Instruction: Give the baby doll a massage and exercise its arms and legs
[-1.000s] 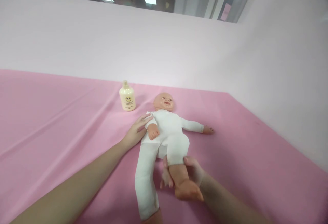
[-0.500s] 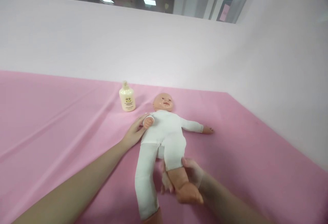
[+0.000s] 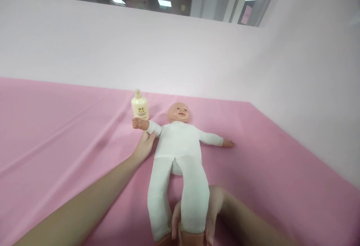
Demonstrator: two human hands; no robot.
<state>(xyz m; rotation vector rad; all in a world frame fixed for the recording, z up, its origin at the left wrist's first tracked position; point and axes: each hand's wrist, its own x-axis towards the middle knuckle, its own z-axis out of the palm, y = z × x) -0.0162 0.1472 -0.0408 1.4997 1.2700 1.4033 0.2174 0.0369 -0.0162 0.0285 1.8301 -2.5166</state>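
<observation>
Right hand (image 3: pixel 209 216): grip wrapped around the lower part of the doll (image 3: pixel 180 156)'s leg, fingers on one side, thumb on the other, clamped over the white sleeve of the suit just above the foot. Left hand (image 3: pixel 144 146): fingers loosely spread, tips touching the underside of the doll's arm near the shoulder; not closed on anything.

Doll lies on its back on the pink sheet (image 3: pixel 56 133) covering the desk, head away from the camera, both legs straight and side by side, arms spread outward.

Cream bottle (image 3: pixel 139 105) stands upright, cap on, just behind the doll's raised hand; contents not visible.

Versus 0.5 s ago: the held leg, then bent up with the bare foot showing, is now stretched flat. The doll's arm near the left hand, then folded over the chest, now points out toward the bottle.
</observation>
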